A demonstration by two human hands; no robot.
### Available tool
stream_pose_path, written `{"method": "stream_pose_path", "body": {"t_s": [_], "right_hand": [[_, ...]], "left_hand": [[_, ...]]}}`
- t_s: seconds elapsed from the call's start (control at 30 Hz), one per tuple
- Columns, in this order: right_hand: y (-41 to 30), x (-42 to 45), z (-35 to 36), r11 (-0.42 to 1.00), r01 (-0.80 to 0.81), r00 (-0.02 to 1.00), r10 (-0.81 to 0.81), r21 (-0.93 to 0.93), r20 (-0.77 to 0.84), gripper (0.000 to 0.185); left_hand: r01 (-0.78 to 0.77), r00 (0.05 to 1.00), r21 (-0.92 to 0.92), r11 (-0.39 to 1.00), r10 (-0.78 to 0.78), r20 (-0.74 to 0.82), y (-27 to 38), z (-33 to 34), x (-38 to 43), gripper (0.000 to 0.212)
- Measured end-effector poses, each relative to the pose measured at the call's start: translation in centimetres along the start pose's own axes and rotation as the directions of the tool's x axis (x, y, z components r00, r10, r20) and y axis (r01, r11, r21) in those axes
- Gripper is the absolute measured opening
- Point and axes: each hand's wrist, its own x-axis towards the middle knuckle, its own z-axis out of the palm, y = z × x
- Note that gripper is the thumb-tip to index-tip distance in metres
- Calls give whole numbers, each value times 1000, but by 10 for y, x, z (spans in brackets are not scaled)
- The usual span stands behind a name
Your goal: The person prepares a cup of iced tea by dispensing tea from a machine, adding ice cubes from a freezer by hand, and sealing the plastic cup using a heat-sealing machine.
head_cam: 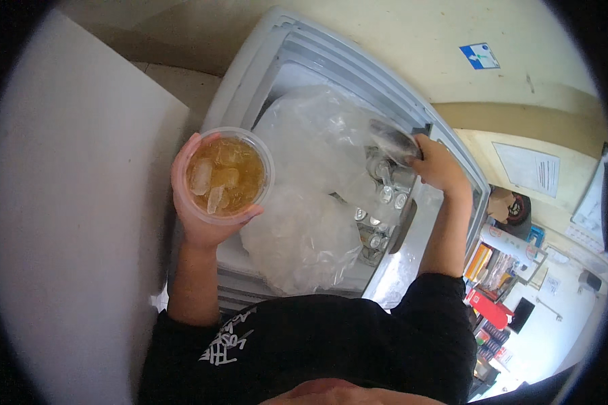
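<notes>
My left hand (pixel 197 223) holds a clear plastic cup (pixel 228 175) of amber drink with ice pieces in it, its round mouth facing up. My right hand (pixel 441 164) grips a blurred metal scoop (pixel 395 142) over the right part of an open chest freezer (pixel 263 66). Large clear plastic bags (pixel 309 147) with whitish contents, too hazy to tell, fill the freezer's middle. Between the bags and the sliding lid stand several metal drink cans (pixel 386 194), partly under the scoop and plastic.
A white panel (pixel 81 202) rises at the left. The freezer's sliding lid (pixel 410 248) lies under my right forearm. Shelves with boxes (pixel 479 260) stand at the far right. A wall (pixel 385 30) runs behind the freezer.
</notes>
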Motion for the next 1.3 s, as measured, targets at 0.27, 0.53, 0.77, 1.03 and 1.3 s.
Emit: {"method": "stream_pose_path", "body": {"t_s": [0.27,0.53,0.77,1.03,1.3], "right_hand": [[-9,61,117,920,364,808,-235,-146,540,29],[-40,137,240,817,513,689,-209,263,-694,26],[-22,133,227,988,144,957,-125,55,-261,41],[-29,132,234,891,453,889,-454,28,60,40],[-50,155,250,945,321,913,-290,66,-286,38]], "left_hand": [[1,997,72,997,-7,78,-2,8,-2,101],[-36,997,103,994,30,65,2,3,3,100],[-53,998,120,991,50,31,8,-3,4,101],[-31,999,198,980,22,49,-2,-6,7,102],[-63,998,90,994,62,15,2,-2,7,101]]}}
